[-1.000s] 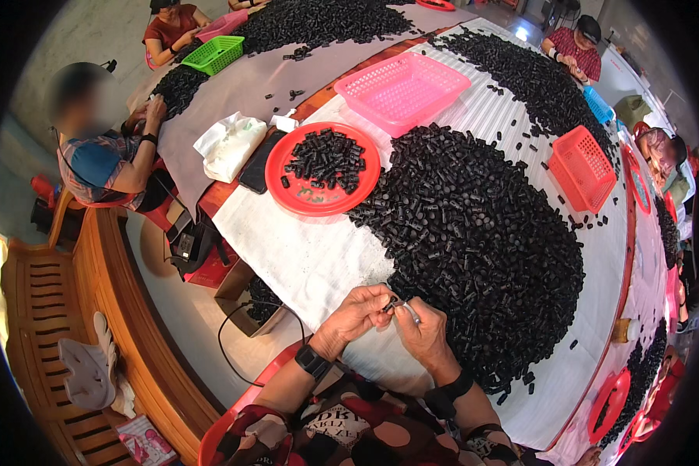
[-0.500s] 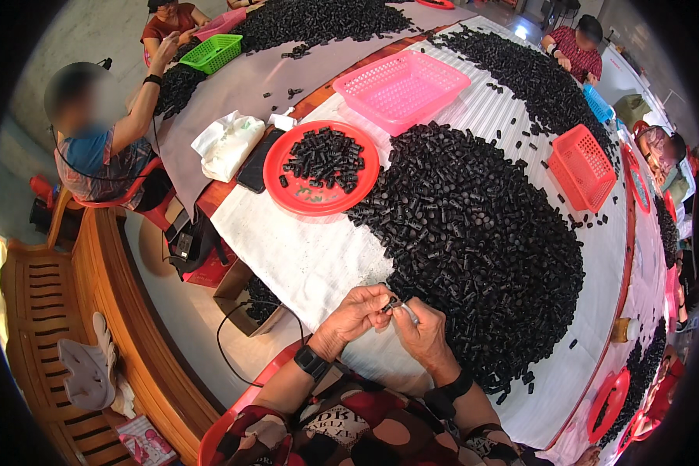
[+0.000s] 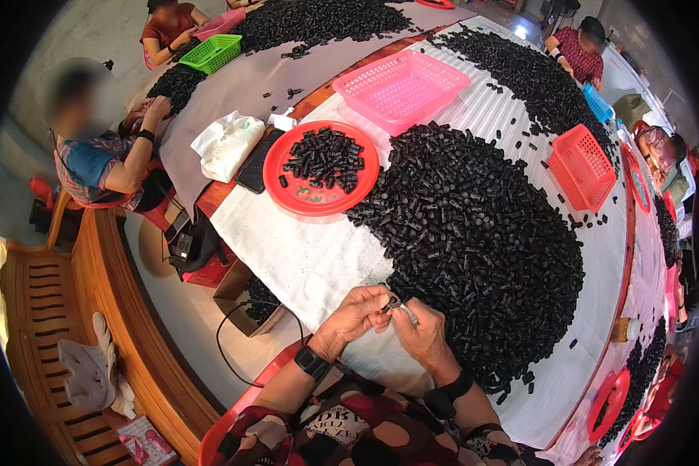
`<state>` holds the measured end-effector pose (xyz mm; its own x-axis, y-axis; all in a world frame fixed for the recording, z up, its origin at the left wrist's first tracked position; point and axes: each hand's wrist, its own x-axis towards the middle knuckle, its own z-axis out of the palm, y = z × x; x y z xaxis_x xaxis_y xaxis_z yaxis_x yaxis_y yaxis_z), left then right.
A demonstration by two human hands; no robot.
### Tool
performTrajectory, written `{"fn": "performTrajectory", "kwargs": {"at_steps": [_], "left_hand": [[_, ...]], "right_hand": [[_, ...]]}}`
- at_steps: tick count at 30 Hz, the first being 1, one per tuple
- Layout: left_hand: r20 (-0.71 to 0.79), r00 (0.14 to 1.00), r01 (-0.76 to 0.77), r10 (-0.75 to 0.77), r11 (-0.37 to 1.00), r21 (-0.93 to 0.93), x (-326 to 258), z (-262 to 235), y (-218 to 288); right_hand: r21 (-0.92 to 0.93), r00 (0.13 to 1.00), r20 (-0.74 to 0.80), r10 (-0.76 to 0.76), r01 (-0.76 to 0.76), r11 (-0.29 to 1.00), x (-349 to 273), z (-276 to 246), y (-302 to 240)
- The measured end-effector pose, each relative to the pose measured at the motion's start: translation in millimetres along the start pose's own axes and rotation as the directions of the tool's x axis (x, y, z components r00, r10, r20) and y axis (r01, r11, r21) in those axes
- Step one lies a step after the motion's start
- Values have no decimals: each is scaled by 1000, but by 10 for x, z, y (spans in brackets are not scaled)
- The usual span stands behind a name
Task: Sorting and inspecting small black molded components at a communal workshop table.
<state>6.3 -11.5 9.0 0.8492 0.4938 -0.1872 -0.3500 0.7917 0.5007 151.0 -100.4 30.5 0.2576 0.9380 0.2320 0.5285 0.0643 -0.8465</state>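
Observation:
My left hand point(image 3: 356, 314) pinches a small black cylindrical piece point(image 3: 391, 304) between thumb and fingers, just above the table's near edge. Close against that piece is my right hand point(image 3: 422, 334), its thumb and fingers pressed together. Whatever they grip is too small and hidden to name. Ahead and to the right of both hands spreads a large pile of similar black cylindrical pieces point(image 3: 474, 241). A red round plate point(image 3: 277, 193) beyond my left hand carries a smaller heap of them.
Past the pile stand a pink basket point(image 3: 400, 120) and a red basket point(image 3: 575, 167). A white crumpled bag point(image 3: 229, 144) and a dark phone point(image 3: 258, 167) lie left of the plate. Co-workers sit around the tables. A wooden bench point(image 3: 124, 326) is at left.
The co-worker at left has lowered a raised arm, bringing both hands together by the small pile there. Another person at the far left has also lowered a hand. My hands have barely moved.

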Motion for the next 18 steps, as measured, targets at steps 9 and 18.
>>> {"fn": "performTrajectory", "kwargs": {"at_steps": [9,18], "left_hand": [[11,1000,-1,1,1000,-11,3,11,9],[1,1000,6,-6,1000,2,1,-2,12]], "right_hand": [[10,1000,-10,22,-22,1000,9,-13,-17],[4,1000,-15,3,-3,1000,8,-3,-14]]}}
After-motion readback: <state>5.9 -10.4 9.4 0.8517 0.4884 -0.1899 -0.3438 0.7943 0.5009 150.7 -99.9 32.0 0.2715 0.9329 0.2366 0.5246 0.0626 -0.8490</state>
